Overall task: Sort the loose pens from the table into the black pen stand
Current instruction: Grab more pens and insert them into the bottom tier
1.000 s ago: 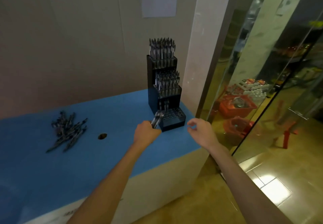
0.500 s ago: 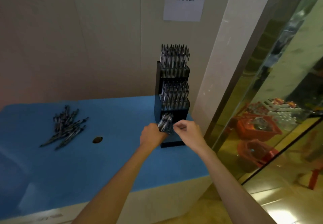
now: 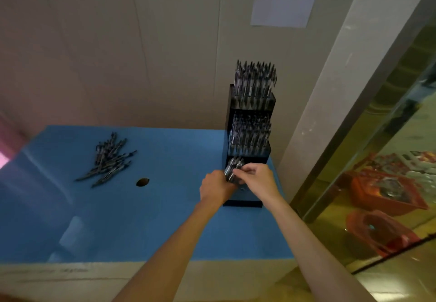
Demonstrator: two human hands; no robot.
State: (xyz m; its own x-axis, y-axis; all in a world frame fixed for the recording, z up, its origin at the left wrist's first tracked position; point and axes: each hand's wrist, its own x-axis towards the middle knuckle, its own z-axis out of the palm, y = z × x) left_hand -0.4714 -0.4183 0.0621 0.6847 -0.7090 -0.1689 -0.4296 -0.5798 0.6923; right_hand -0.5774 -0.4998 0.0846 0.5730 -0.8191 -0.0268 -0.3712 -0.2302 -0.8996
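L hand (image 3: pixel 215 189) grips pen bundle (image 3: pixel 232 168) just in front of black pen stand (image 3: pixel 250 150); R hand (image 3: pixel 258 179) pinches one pen from it. Loose pens (image 3: pixel 108 158) well left of stand on table (image 3: pixel 165 219).

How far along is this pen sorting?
The top two tiers of the black pen stand already look packed with pens. In hand: the left hand grips a bundle of pens at the lowest tier, and the right hand pinches one from it. Left: that bottom tier, mostly hidden by the hands, and a loose pile of pens on the blue table.
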